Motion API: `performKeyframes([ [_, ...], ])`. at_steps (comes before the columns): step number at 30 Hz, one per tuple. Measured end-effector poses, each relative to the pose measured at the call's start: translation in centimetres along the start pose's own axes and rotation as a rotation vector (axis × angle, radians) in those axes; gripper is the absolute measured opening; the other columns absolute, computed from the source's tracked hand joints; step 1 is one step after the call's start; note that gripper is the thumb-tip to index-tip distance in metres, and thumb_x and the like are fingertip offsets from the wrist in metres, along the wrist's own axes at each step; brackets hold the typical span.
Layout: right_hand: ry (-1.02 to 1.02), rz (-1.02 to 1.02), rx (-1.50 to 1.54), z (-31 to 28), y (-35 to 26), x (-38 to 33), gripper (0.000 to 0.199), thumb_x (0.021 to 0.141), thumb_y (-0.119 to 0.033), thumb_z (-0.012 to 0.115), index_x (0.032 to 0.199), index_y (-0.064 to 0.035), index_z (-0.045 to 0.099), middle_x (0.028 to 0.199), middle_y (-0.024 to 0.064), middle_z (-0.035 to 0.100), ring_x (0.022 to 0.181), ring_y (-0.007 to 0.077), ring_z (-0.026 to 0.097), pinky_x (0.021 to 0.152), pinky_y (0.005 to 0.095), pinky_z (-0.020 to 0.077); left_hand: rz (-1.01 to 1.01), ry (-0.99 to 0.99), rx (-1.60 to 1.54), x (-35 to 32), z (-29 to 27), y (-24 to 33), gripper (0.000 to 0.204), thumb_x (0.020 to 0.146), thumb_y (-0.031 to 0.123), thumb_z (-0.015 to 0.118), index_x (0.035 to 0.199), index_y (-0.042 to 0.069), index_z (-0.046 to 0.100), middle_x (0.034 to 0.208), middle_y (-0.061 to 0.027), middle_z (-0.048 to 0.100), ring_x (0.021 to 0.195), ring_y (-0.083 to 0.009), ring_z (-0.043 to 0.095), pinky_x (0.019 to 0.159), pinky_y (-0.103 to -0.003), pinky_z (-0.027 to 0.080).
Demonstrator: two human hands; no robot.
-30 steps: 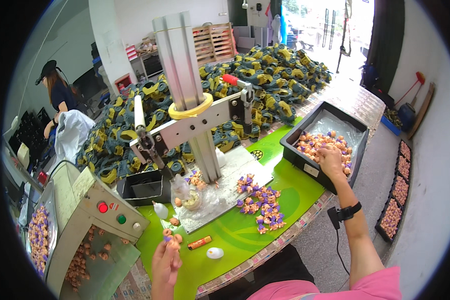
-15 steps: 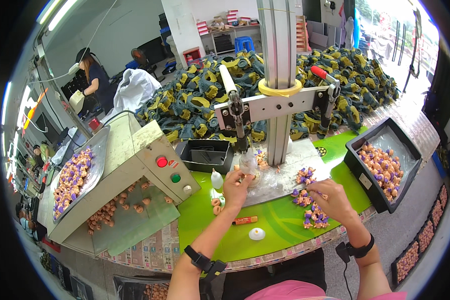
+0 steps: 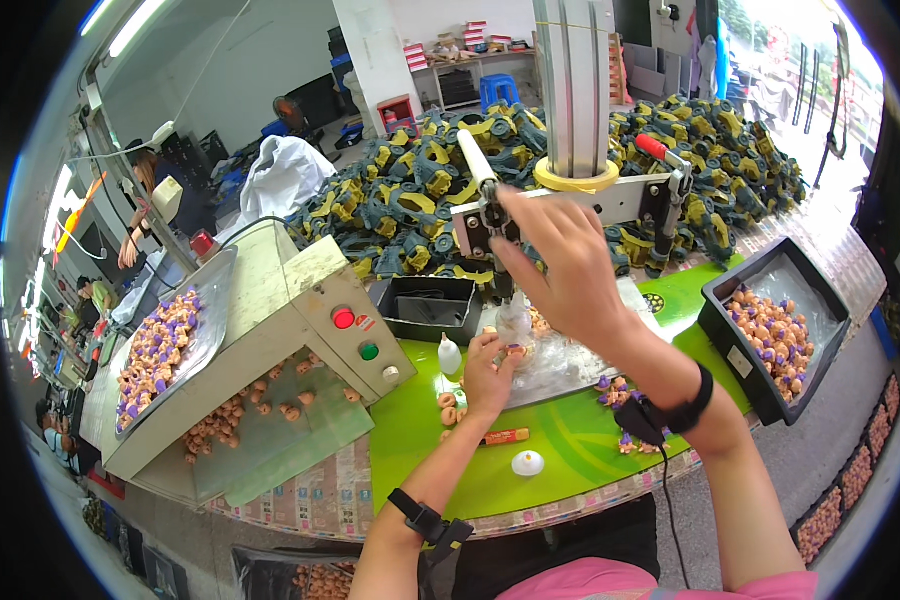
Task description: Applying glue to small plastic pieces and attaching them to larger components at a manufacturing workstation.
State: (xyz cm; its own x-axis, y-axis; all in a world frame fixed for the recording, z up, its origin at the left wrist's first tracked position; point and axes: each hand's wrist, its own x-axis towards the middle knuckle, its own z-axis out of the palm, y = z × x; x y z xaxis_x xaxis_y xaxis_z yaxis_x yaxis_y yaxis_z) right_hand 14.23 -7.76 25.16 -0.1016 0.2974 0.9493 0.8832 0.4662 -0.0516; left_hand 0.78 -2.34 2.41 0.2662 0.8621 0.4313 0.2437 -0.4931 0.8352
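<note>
My left hand (image 3: pixel 490 378) is closed in a pinch on a small peach-and-purple doll piece (image 3: pixel 516 350), at the clear fixture (image 3: pixel 513 322) under the press. My fingers hide part of the piece. My right hand (image 3: pixel 562 262) is raised at the toggle clamp (image 3: pixel 493 215), just below its white lever handle (image 3: pixel 476 157). Its fingers are stretched out and apart, overlapping the clamp; whether they touch it I cannot tell. Several peach-and-purple doll pieces (image 3: pixel 610 392) lie on the green mat, partly hidden by my right forearm.
A black bin (image 3: pixel 728 352) of doll pieces stands at the right. At the left is a beige machine (image 3: pixel 305 285) with a piece-filled tray (image 3: pixel 210 325) on top. A white bottle (image 3: pixel 449 355), orange tube (image 3: pixel 505 437) and white cap (image 3: pixel 528 463) sit nearby. Toy vehicles (image 3: pixel 400 200) are heaped behind.
My right hand has left the loose doll pieces and risen leftward to the clamp. My left hand stays by the fixture. The whole view has shifted slightly.
</note>
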Motion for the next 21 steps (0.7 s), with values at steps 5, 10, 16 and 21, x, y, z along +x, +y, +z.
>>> performKeyframes([
  [5,-0.288,0.669,0.245,3.3,1.0,6.3,0.07,0.078,-0.021,0.072,0.135,0.0018,0.038,0.097,0.0185,0.066,0.086,0.032,0.064,0.078,0.0432,0.0495,0.017,-0.021,0.056,0.4,0.0,0.6,0.026,0.077,0.015,0.074,0.099,0.003,0.068,0.112,-0.0085,0.057,0.096,-0.0228,0.059,0.072,-0.03,0.048],
  [10,0.015,0.356,0.873,-1.7,-0.8,6.7,0.05,0.074,-0.006,0.072,0.119,-0.0023,0.051,0.091,0.0074,0.068,0.083,0.0166,0.065,0.081,0.0327,0.0515,0.157,0.01,0.19,0.9,0.8,-0.7,0.023,0.075,0.015,0.075,0.094,0.005,0.068,0.109,-0.013,0.061,0.101,-0.0293,0.059,0.084,-0.033,0.049],
  [16,-0.123,0.0,0.79,-4.9,-7.4,-1.6,0.012,0.078,-0.01,0.069,0.088,-0.0086,0.063,0.089,0.0049,0.061,0.098,0.025,0.06,0.095,0.0463,0.0365,-0.061,-0.135,-0.416,2.2,-0.7,1.3,0.023,0.081,0.011,0.069,0.102,0.008,0.062,0.103,-0.0077,0.062,0.095,-0.0233,0.059,0.078,-0.031,0.051],
  [21,-0.149,0.117,0.53,-6.1,-6.8,-9.4,0.051,0.083,-0.025,0.069,0.127,-0.009,0.049,0.126,0.0123,0.051,0.122,0.0321,0.045,0.104,0.0467,0.0326,-0.464,-0.146,-0.804,-2.9,-6.0,4.9,0.019,0.089,0.008,0.063,0.107,0.008,0.058,0.099,-0.0054,0.061,0.086,-0.0179,0.059,0.074,-0.029,0.052],
])
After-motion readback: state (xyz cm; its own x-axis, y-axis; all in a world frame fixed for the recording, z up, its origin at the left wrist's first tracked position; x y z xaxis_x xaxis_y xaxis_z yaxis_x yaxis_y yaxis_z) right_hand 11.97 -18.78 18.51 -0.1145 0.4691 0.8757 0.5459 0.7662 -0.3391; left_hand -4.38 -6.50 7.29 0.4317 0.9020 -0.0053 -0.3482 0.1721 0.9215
